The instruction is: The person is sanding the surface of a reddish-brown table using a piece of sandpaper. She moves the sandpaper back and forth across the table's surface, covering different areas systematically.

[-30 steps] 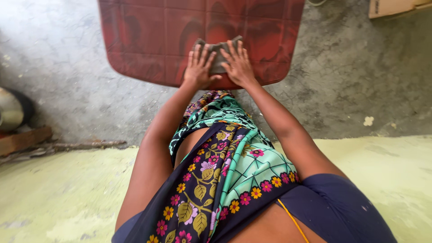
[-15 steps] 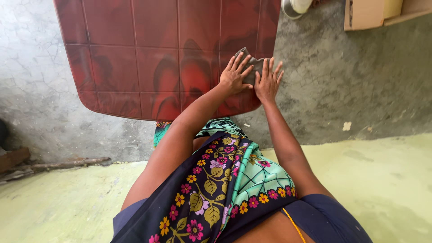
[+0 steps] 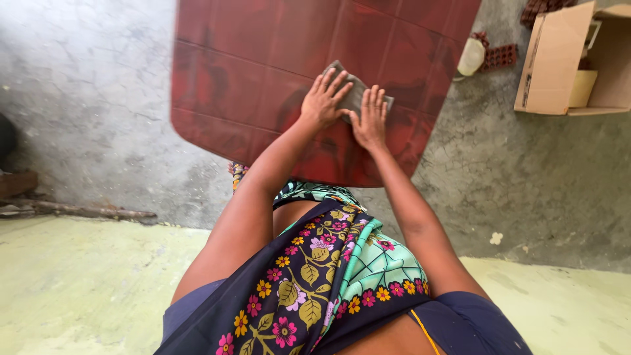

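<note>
A dark red plastic table (image 3: 250, 72) with a grid of squares stands in front of me. On its near right part lies a grey cloth (image 3: 353, 92). My left hand (image 3: 322, 100) presses flat on the cloth's left side, fingers spread. Beside it, my right hand (image 3: 370, 118) presses on the cloth's right side, fingers also spread. Most of the cloth is hidden under the two palms. My arms reach forward over a floral blue and green garment.
An open cardboard box (image 3: 559, 66) lies on the grey concrete floor at the upper right, with a white container (image 3: 471, 56) and a red perforated brick (image 3: 499, 56) beside it. A strip of wood (image 3: 79, 212) lies at the left. Pale green floor spreads near me.
The view has swung, so the table now appears tilted. Both hands with the cloth have moved along the table's near edge toward its right side.
</note>
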